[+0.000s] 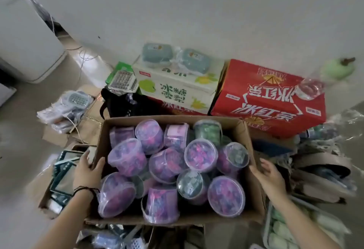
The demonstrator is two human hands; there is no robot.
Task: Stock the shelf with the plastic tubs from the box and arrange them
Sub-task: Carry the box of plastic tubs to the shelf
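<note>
Lower centre: a brown cardboard box (178,220) holds round, clear-lidded plastic tubs (201,155). The left hand (88,172) clasps its left wall; the right hand (269,178) is spread beside its right wall.

Motion blur smears the plastic tubs (201,154), so their contents and labels cannot be read. The lower ones lie half hidden under others in the cardboard box (102,136). Whether the right hand (268,176) touches its wall is unclear. The green object (337,68) is too blurred to name.
</note>
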